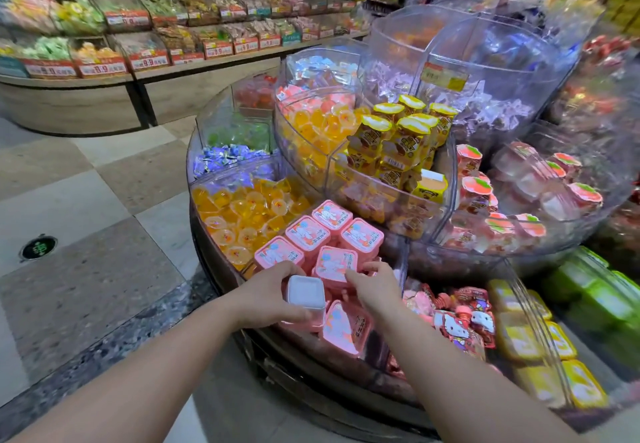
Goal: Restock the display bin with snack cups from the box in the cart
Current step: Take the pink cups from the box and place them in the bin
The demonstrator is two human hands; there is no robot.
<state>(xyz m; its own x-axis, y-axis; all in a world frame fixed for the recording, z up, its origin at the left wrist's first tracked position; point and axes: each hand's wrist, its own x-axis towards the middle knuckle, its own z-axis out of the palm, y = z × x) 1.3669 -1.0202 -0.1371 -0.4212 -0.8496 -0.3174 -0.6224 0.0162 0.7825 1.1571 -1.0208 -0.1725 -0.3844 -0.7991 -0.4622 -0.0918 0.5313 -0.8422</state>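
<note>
Several pink square snack cups with cartoon lids lie stacked in the clear display bin on the lowest tier of a round stand. My left hand grips one cup turned upside down, its white bottom facing me, at the bin's near edge. My right hand rests on the pink cups in the bin, fingers curled around the edge of one cup. Another pink cup leans tilted just below both hands. The cart and box are out of view.
Left of the bin lie orange jelly cups; to the right, red cartoon pouches and yellow packs. Higher tiers hold yellow bottles and peach cups. Candy shelves line the back wall. Tiled floor spreads on the left.
</note>
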